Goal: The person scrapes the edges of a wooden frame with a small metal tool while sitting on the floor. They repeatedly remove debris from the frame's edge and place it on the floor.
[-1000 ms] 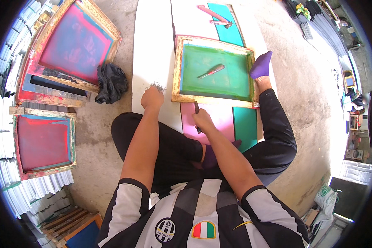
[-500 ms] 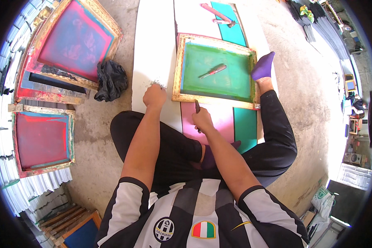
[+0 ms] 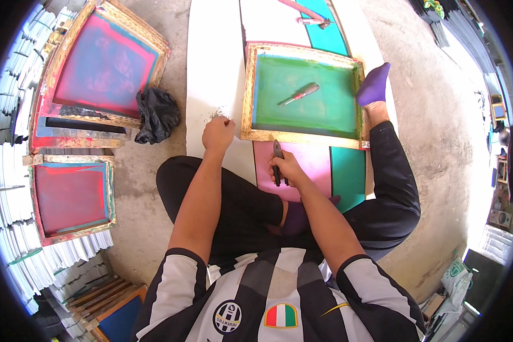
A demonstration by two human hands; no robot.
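Note:
My right hand is wrapped round a pair of pliers with black handles, its jaws pointing up toward the near edge of a wooden-framed screen. The screen has green mesh, and a screwdriver with a greyish handle lies on it. My left hand is closed over the white board, left of the screen. Just beyond its fingers lies a small pile of tiny metal bits, perhaps staples. Whether the left fingers pinch one I cannot make out.
A hammer lies past the screen on a teal strip. My purple-socked foot rests against the screen's right side. To the left are a pink-blue screen, a red screen, a black plastic bag and stacked white sheets.
The pliers have turned in my right hand, so both handles now show spread apart. My left hand has rotated, its fingertips now toward the right. The whole view has shifted slightly.

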